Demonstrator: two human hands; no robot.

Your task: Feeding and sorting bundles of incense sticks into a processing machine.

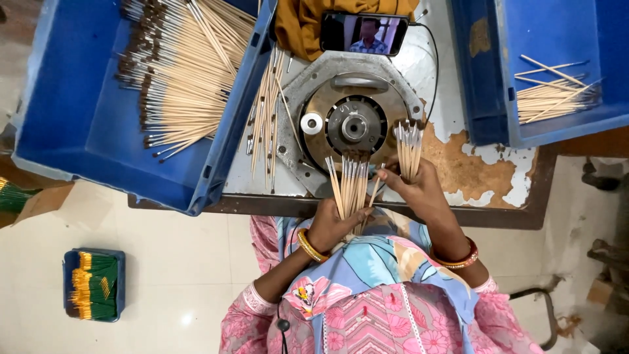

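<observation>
A large blue crate (78, 124) is seen tilted at the left of the worn surface (472, 177), filled with a loose heap of pale dark-tipped sticks (183, 65). More sticks (265, 118) are laid on the surface just beside the crate's wall. A second blue crate (557, 39) is set at the right, with a few sticks (550, 95) gathered in its corner. A phone (364, 33) showing a video is propped on a mustard cloth (301, 26) at the far edge. On the pale floor (177, 262), a small blue tray (94, 284) of green and yellow sticks is placed.
</observation>
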